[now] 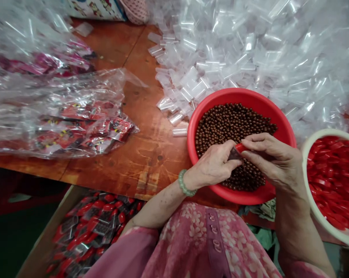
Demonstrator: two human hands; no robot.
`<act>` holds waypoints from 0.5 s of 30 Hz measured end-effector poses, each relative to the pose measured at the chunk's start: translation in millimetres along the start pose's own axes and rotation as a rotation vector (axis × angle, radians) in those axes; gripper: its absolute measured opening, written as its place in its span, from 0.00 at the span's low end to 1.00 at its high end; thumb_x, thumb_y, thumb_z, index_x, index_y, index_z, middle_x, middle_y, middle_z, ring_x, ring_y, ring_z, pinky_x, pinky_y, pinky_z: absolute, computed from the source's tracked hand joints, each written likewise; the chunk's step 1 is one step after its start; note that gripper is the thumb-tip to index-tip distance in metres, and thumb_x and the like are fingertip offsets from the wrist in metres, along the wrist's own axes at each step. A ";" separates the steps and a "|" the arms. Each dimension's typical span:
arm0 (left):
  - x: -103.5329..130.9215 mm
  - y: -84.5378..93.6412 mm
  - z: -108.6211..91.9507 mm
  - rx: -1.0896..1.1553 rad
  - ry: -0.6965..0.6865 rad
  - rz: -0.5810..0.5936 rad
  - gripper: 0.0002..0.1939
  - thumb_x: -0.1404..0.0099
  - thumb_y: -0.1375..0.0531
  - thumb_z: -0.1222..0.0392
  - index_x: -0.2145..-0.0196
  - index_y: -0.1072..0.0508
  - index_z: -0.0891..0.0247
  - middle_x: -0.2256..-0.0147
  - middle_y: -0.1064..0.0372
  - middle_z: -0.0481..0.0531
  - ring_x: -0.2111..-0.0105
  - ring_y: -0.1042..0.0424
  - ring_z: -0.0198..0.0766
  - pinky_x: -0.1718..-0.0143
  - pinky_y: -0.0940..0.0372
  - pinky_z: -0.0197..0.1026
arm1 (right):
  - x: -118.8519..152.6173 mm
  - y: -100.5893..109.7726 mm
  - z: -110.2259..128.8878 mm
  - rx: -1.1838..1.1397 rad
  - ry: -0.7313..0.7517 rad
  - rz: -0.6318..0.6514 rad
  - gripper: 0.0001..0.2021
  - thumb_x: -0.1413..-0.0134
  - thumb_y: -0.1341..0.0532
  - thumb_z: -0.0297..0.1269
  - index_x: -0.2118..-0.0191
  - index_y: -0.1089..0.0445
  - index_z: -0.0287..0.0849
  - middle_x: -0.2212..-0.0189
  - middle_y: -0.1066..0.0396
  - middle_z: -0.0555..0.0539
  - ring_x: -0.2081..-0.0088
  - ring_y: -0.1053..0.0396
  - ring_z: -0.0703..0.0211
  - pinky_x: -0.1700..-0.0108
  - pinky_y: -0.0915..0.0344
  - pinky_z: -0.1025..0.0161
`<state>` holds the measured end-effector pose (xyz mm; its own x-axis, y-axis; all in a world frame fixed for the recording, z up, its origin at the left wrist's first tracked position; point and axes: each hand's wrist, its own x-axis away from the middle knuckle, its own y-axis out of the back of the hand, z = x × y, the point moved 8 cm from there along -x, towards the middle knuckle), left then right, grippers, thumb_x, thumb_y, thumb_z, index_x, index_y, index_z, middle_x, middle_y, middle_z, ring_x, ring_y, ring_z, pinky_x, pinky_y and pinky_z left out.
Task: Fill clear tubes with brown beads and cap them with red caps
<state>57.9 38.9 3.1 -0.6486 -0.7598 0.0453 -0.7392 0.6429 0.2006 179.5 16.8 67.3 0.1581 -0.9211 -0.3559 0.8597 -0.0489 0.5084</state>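
Both my hands meet over a red basin [285, 127] that holds many small round brown balls [226, 119]. My left hand [213, 164], below a green bead bracelet, is closed around a small clear plastic tube [234, 153] that looks dark with brown contents. In a pinch between thumb and forefinger, my right hand [278, 160] has a red plastic cap [240, 147] at the tube's end. Whether the cap is seated on the tube I cannot tell, as fingers cover part of both.
Clear empty tubes [235, 50] are heaped behind the basin. At right stands a white tub [306, 166] of red caps [333, 181]. Plastic bags [84, 123] of red printed packets lie left on the wooden table [151, 154]. Below its edge, a box holds red-capped filled tubes [96, 220].
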 end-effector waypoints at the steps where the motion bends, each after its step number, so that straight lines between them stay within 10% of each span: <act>1: 0.2 -1.7 -0.3 -0.011 -0.004 0.021 0.10 0.34 0.40 0.58 0.68 0.39 0.60 0.73 0.38 0.44 0.72 0.41 0.34 0.68 0.48 0.41 | 0.5 0.5 -0.2 0.003 0.003 0.005 0.17 0.45 0.30 0.24 0.54 0.18 0.53 0.59 0.20 0.50 0.59 0.21 0.61 0.57 0.23 0.65; 15: 3.5 -11.6 -5.9 -0.166 -0.119 0.062 0.07 0.32 0.43 0.59 0.65 0.40 0.59 0.72 0.38 0.45 0.72 0.39 0.36 0.68 0.48 0.42 | 18.6 4.8 -1.3 0.020 -0.019 -0.046 0.15 0.45 0.28 0.27 0.54 0.17 0.52 0.60 0.19 0.49 0.60 0.20 0.59 0.61 0.22 0.63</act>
<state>65.3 28.2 6.7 -0.7161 -0.6962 -0.0509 -0.6635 0.6561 0.3596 187.2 -0.1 62.1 0.1090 -0.9250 -0.3641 0.8559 -0.0989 0.5077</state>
